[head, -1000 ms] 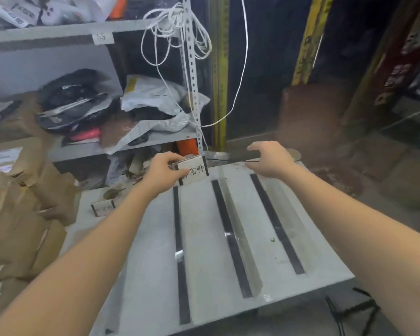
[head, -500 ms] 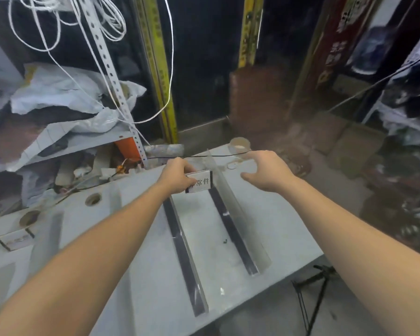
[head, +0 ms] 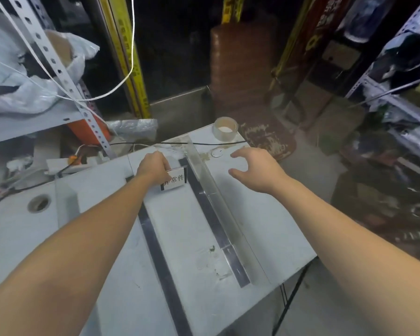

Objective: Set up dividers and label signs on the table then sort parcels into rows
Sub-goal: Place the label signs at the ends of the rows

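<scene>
The left hand (head: 153, 167) was pinched on the label sign (head: 174, 181) mid-frame, between the black strip (head: 160, 258) and the clear divider (head: 218, 209), both running lower right to upper centre. The right hand (head: 255, 170) hovered spread and empty right of the divider, so the left was nearer.

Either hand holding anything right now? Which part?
Left hand grips the label sign at its upper left edge. Right hand is open above the table, holding nothing.
</scene>
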